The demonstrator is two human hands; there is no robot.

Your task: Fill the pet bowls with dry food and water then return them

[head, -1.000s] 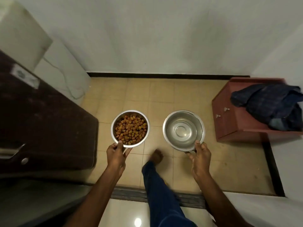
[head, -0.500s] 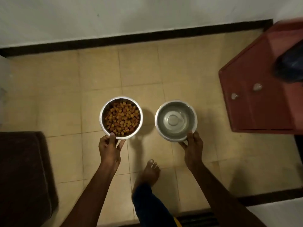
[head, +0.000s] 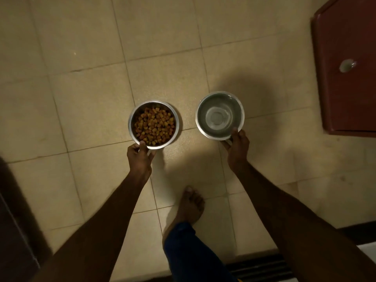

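Note:
Two steel pet bowls hang low over the beige tiled floor. The food bowl [head: 132, 127], filled with brown kibble [head: 155, 126], is gripped at its near rim by my left hand [head: 140, 157], thumb over the edge. To its right, the water bowl [head: 199, 115] holds clear water, and my right hand [head: 237, 146] pinches its near rim. Whether either bowl touches the floor I cannot tell; both cast shadows close beneath them.
A red-brown cabinet [head: 345, 98] with a round metal knob [head: 346, 65] stands at the right edge. A dark piece of furniture [head: 12, 231] fills the lower left. My bare foot [head: 191, 206] and blue trouser leg [head: 187, 255] sit between my arms. A dark threshold strip [head: 258, 267] lies behind.
The view has dropped much closer to the floor and the wall has left the frame. Both bowls are held the same way, lower over the tiles.

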